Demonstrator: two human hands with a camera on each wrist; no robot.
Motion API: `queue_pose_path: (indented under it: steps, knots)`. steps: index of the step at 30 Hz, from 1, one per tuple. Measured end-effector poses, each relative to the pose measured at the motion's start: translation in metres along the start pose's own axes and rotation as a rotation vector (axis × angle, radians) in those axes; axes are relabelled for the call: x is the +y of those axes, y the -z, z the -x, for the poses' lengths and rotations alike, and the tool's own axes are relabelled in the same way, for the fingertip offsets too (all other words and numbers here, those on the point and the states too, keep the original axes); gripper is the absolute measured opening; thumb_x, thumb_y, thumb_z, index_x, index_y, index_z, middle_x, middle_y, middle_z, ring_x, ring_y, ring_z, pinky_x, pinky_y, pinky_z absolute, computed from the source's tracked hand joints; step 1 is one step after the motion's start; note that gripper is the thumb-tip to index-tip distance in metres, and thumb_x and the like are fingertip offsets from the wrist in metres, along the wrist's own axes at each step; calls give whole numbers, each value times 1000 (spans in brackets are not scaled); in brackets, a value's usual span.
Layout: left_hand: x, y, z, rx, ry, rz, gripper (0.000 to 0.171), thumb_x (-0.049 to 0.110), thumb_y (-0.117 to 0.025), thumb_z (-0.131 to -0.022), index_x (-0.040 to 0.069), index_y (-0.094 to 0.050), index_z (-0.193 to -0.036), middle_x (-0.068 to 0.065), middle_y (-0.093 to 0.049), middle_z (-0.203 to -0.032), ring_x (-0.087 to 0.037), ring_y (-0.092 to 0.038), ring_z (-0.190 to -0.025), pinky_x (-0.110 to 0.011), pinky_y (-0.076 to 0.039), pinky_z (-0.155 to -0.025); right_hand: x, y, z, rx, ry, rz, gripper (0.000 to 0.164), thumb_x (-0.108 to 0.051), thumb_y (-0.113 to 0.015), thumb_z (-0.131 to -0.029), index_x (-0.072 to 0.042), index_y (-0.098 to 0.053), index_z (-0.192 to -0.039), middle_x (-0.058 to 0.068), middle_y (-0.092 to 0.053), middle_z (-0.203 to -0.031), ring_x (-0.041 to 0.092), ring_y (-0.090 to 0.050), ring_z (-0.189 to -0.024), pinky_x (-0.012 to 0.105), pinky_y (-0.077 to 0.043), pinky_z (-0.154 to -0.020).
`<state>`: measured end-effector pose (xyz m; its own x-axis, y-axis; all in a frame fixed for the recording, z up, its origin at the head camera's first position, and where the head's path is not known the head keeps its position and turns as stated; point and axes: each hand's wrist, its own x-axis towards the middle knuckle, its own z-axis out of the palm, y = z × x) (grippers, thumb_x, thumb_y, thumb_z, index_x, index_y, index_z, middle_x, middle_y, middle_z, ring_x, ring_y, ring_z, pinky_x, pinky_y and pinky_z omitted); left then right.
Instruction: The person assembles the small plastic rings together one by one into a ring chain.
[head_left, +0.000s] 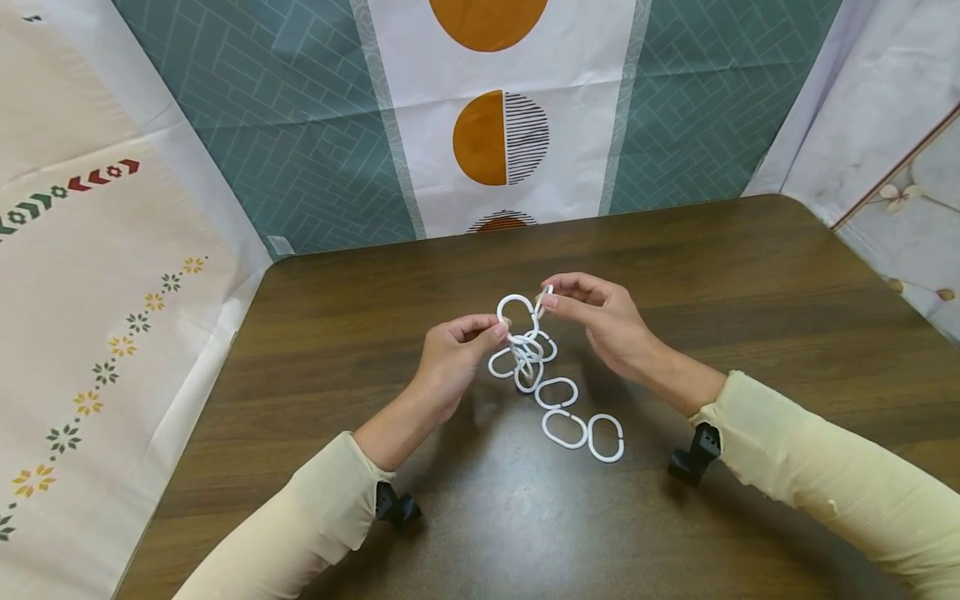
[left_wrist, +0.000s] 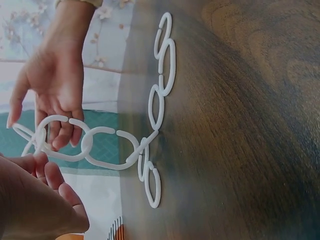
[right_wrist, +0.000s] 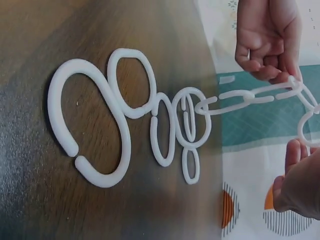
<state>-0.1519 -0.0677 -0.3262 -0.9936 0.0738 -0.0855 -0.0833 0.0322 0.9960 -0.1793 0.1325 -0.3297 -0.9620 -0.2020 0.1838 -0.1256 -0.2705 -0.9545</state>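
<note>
White oval chain links, each with a small gap, are joined into a short chain between the hands. My left hand pinches one link between thumb and fingers. On the right, my right hand pinches the neighbouring link by thumb and fingertips. From the left fingertips more joined links hang down to the table. Other links lie around the chain's lower end. A row of three links runs toward the front, the nearest showing its gap clearly in the right wrist view.
The brown wooden table spreads beneath both hands. Behind it hangs a teal and white patterned cloth, with a cream embroidered cloth along the left. Black wrist cameras sit beneath the cuffs.
</note>
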Motion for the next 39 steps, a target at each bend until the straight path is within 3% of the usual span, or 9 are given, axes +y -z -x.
queue_pose_path:
  steps: [3, 9, 14, 17, 26, 34, 39]
  knots:
    - [-1, -1, -1, 6, 3, 8, 21, 8, -69, -88, -5, -70, -105, -17, -69, -95, -16, -68, -81, -44, -46, -95, -1, -3, 1, 12, 0, -32, 16, 0, -66, -87, 1, -65, -103, 3, -69, -89, 17, -62, -87, 30, -42, -92]
    - [0, -4, 1, -19, -4, 20, 21, 11, -72, -87, -2, -71, -102, -11, -70, -91, -26, -67, -90, -29, -51, -81, -3, -13, 3, 16, -8, -45, 20, -1, -66, -87, 6, -62, -106, 3, -68, -90, 15, -60, -86, 30, -43, -90]
    - [-1, -6, 0, -18, -14, -2, 23, 9, -72, -86, -4, -69, -105, -3, -68, -85, -17, -64, -84, -25, -48, -77, -6, -17, 1, 20, 5, -39, 14, -4, -64, -88, 0, -65, -102, 1, -67, -88, 16, -59, -86, 30, -41, -92]
    - [-1, -5, 0, 4, -22, -1, 26, 7, -73, -84, -2, -67, -108, -4, -68, -90, -12, -60, -83, -26, -47, -77, -7, -17, 0, 23, -4, -38, 9, -6, -63, -90, -4, -66, -98, 0, -67, -85, 17, -59, -85, 33, -38, -95]
    - [0, -4, 1, 94, -202, -54, 28, 6, -80, -76, -1, -68, -101, -16, -65, -95, -16, -58, -81, -20, -46, -68, -6, -19, 1, -10, -67, -22, 9, -12, -60, -92, -8, -68, -94, 1, -67, -85, 20, -58, -89, 37, -26, -103]
    - [-1, -4, 0, 90, -251, -37, 19, 3, -80, -75, 1, -74, -93, -11, -65, -91, -18, -61, -80, -20, -47, -66, -6, -24, 3, -80, -102, 0, 15, -11, -56, -94, -2, -67, -98, 0, -67, -89, 18, -59, -89, 37, -33, -99]
    - [2, -2, -1, 113, -238, -22, 18, 6, -80, -76, -1, -74, -91, -4, -69, -84, -18, -62, -78, -20, -48, -66, -4, -12, -5, -152, -138, 39, 22, -16, -51, -99, -1, -67, -100, 6, -69, -92, 21, -63, -91, 38, -41, -97]
